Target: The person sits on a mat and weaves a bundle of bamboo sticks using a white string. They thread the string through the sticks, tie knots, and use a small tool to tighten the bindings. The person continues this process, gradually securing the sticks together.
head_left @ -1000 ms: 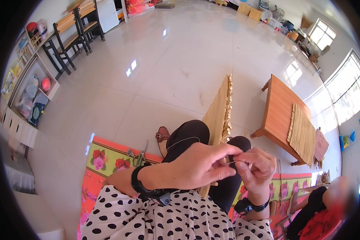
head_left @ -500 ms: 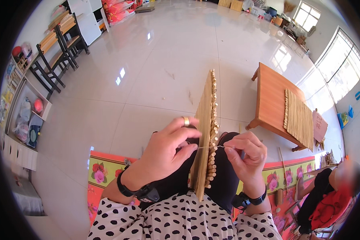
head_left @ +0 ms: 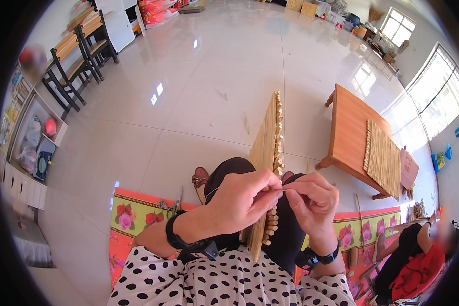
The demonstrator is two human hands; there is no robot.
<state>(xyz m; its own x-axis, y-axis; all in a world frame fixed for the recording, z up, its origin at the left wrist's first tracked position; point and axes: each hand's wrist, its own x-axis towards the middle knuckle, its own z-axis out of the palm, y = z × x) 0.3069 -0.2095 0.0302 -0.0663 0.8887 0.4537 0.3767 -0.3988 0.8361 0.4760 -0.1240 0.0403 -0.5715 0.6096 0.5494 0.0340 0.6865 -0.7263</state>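
A mat of straw-coloured stalks [head_left: 263, 133] stands on edge between my knees, its round cut ends lined up along the right side. My left hand [head_left: 242, 199] reaches over the mat, thumb and fingers pinched together at its right edge. Facing it, my right hand [head_left: 313, 199] is also closed in a pinch, the fingertips of both hands almost meeting. A short bit of thin string [head_left: 283, 190] shows between the fingertips. My left hand hides the middle of the mat.
To the right, an orange-brown low table [head_left: 352, 127] carries another stalk mat [head_left: 383, 155]. A person in dark and red clothing [head_left: 413, 265] sits at the lower right. A flowered mat [head_left: 132, 217] lies underfoot, with scissors [head_left: 177, 204] on the left. Chairs [head_left: 76, 61] line the far left.
My left hand has moved right across the mat and closed its fingers on the string near my right hand. The stretch of string between the hands has shortened.
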